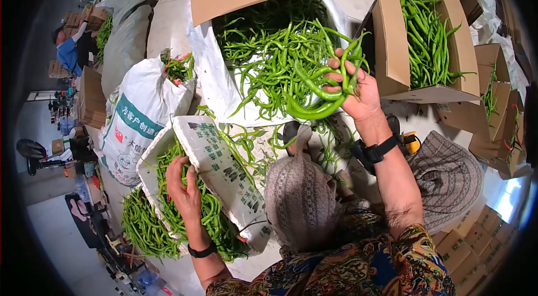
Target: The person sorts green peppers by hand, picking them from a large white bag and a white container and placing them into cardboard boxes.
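My right hand [358,91] is raised with its fingers wrapped round several long green chili peppers [319,112]. Behind them lies a heap of thinner green peppers [280,52] in an open container lined with white sheeting [210,80]. On the left, my left hand [184,189] rests over green peppers [210,212] in a white foam box [197,153], its fingers slightly bent and thumb apart. Nothing held shows in it, though its fingertips meet the peppers. Both wrists wear dark bands.
A cardboard box of green peppers [423,44] stands at the upper right, with smaller cartons [493,111] beside it. A white printed sack [140,122] leans behind the foam box. Loose peppers lie on the floor near my feet. Another person [70,55] is at the far left.
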`<state>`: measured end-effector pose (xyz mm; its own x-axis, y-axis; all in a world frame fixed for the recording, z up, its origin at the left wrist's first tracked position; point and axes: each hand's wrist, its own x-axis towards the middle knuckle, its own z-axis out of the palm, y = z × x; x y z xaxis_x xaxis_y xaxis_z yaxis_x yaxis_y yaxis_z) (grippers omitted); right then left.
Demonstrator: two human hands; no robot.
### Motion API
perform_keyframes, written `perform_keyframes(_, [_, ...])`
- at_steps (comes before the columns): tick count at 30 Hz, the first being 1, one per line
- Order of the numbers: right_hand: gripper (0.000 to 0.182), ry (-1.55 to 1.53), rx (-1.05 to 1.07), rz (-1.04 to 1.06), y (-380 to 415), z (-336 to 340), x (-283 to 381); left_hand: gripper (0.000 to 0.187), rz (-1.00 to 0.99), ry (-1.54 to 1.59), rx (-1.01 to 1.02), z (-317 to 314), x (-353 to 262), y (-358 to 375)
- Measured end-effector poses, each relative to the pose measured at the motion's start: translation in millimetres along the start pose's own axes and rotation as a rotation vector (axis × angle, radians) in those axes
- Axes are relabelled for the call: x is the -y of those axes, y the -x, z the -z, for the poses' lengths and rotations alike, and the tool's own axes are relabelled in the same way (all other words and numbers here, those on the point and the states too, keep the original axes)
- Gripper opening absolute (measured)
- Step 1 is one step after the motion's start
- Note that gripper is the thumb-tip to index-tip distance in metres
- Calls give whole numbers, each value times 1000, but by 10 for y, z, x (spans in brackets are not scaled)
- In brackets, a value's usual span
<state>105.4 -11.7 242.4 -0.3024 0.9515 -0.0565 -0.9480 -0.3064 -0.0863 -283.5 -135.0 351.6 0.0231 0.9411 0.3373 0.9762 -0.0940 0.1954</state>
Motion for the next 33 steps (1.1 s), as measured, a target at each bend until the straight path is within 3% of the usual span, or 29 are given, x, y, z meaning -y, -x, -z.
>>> perform_keyframes(3, [28,-22,71,-36,70,-192,-57,20,421,736,129,150,-538,-74])
perform_keyframes(4, [28,-16,42,-22,117,-292,-73,15,455,880,191,239,-773,-136])
perform_keyframes(10, [28,-30,83,-31,320,-510,41,18,185,1133,307,466,-1485,-187])
perform_keyframes(13, [28,-12,53,25,419,-587,40,19,44,1095,275,552,-1699,-85])
perform_keyframes(16, [29,-7,94,71,501,-627,37,23,61,1188,360,495,-1916,0])
perform_keyframes(19, [31,109,32,114,630,-769,0,23,439,1487,474,220,-2229,75])
perform_keyframes(20, [34,84,101,98,668,-745,18,22,430,1382,418,218,-2329,120])
perform_keyframes(23, [34,176,71,136,793,-809,39,21,122,1237,271,195,-2369,196])
perform_keyframes(28, [30,165,76,57,967,-808,50,26,-73,901,203,221,-2540,-158])
perform_keyframes(31, [27,110,188,59,1060,-820,-5,29,-275,695,94,-33,-2598,-237])
perform_keyframes(33, [24,129,116,47,1122,-782,-9,27,-325,634,42,-180,-2653,-249])
